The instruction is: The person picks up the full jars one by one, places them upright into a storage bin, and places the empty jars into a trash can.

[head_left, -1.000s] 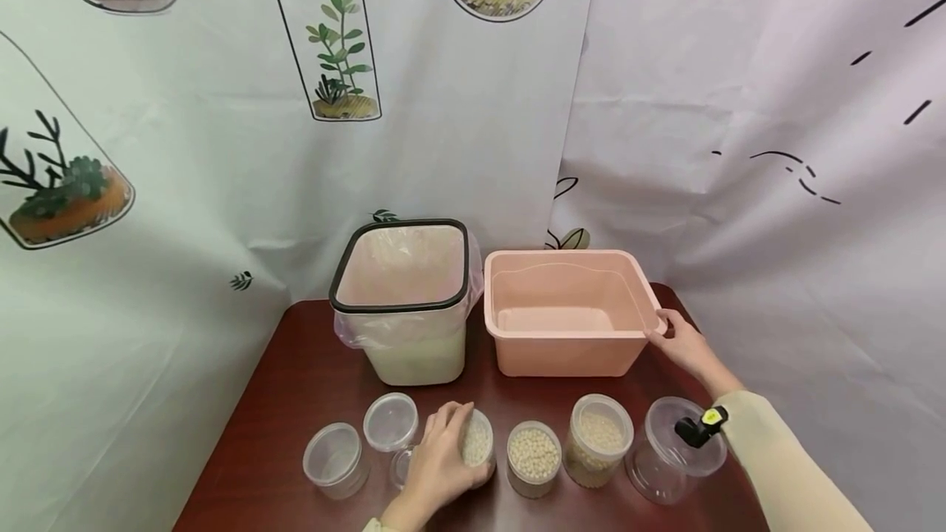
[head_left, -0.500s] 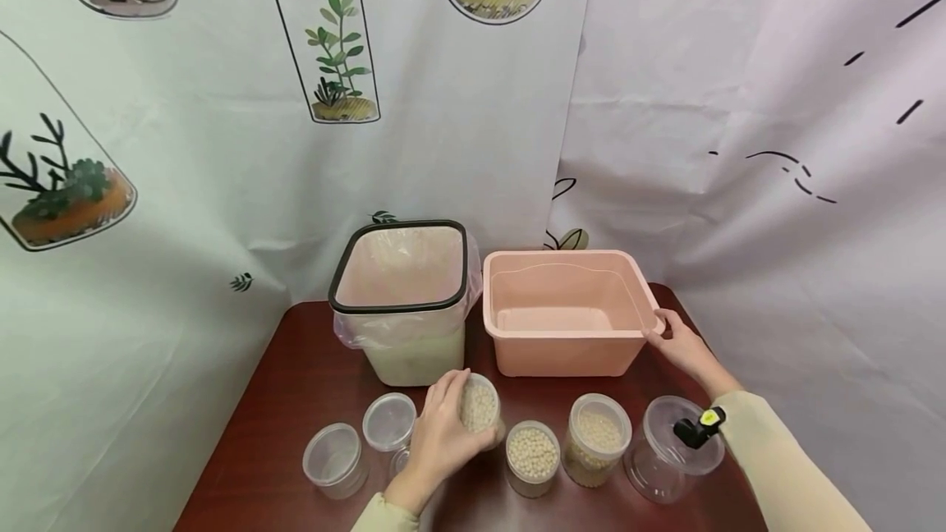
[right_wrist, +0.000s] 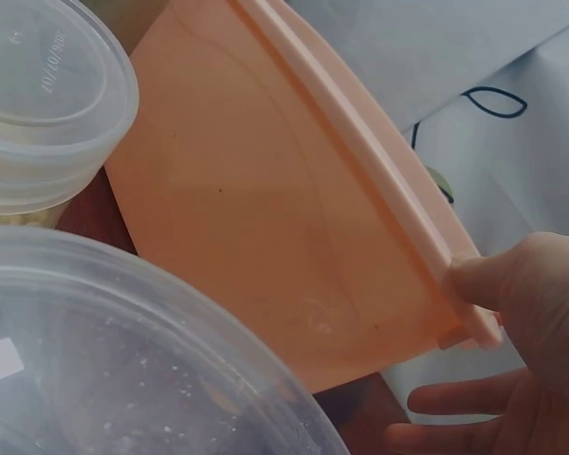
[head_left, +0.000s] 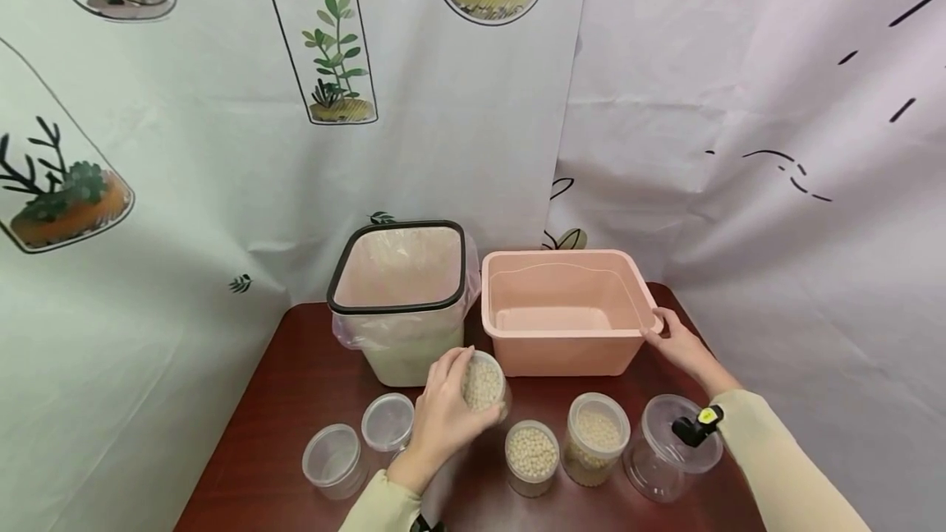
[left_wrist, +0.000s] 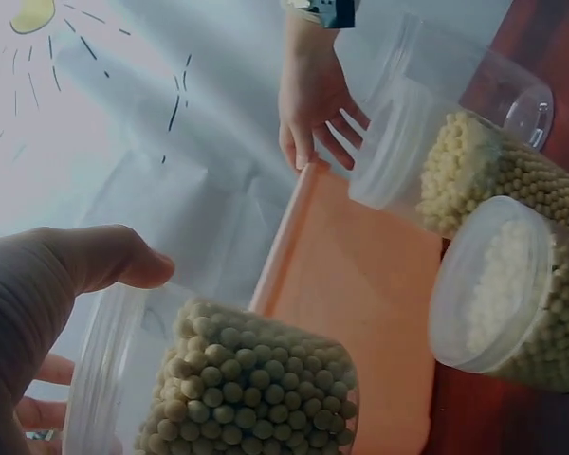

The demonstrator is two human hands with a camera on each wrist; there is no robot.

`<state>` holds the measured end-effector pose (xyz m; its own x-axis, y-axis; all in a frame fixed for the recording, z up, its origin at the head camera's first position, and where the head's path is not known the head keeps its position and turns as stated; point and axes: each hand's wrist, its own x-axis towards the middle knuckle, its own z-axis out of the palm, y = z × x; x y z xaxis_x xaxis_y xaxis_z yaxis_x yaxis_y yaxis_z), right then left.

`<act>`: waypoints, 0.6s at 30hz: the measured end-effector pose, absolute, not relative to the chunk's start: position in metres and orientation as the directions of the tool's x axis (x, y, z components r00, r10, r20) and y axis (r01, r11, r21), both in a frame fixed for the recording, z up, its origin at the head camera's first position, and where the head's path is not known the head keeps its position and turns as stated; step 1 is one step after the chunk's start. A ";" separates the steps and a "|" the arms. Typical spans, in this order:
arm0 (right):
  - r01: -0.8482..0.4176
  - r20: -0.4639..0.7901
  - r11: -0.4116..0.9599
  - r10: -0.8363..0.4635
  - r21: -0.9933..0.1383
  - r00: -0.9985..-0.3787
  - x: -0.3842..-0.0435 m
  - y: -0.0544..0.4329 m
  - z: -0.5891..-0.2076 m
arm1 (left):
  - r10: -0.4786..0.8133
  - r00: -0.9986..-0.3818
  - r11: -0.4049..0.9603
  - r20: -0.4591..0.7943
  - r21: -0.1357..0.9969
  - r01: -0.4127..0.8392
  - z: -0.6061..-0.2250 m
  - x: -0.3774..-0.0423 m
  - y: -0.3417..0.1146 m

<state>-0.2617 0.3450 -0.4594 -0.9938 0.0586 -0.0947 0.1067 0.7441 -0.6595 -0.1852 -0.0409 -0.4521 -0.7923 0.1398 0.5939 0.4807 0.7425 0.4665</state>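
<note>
My left hand [head_left: 446,417] grips a clear lidded jar of small pale round beads [head_left: 484,384], fingers wrapped about its side near the lid. In the left wrist view this jar [left_wrist: 256,379] lies tilted, beads filling much of it. It is held above the table, in front of the bin and the pink tub [head_left: 565,355]. With thumb and fingers, my right hand [head_left: 683,347] pinches the tub's front right corner; the right wrist view shows the thumb on the rim [right_wrist: 379,180]. Inside, the tub shows only its bare floor.
A bin with a black rim [head_left: 399,308] and plastic liner stands left of the tub. Along the front are two bead-filled jars [head_left: 532,454], [head_left: 597,437] and a large clear jar [head_left: 665,466]. Clear containers [head_left: 334,462], [head_left: 388,424] stand front left. A printed cloth [head_left: 473,146] hangs behind.
My left hand has lifted the bead jar from the front of the table, forward and slightly right, toward the tub. My right hand stays on the tub's corner.
</note>
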 end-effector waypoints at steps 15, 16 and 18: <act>0.099 -0.094 0.703 0.045 -0.704 -0.995 -0.263 0.347 -0.464 | 0.058 -0.747 0.714 0.662 0.495 0.495 -0.413 -0.203 -0.031; 0.098 -0.095 0.701 0.043 -0.706 -0.995 -0.263 0.347 -0.464 | 0.055 -0.746 0.709 0.664 0.500 0.498 -0.410 -0.205 -0.030; 0.095 -0.095 0.699 0.038 -0.709 -0.995 -0.263 0.347 -0.463 | 0.054 -0.741 0.697 0.669 0.506 0.508 -0.404 -0.209 -0.028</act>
<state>-0.2633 0.3469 -0.4630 -0.9947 0.0383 -0.0953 0.0948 0.6993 -0.7085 -0.2087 -0.0275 -0.4043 -0.7411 0.0541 0.6692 0.5079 0.6971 0.5061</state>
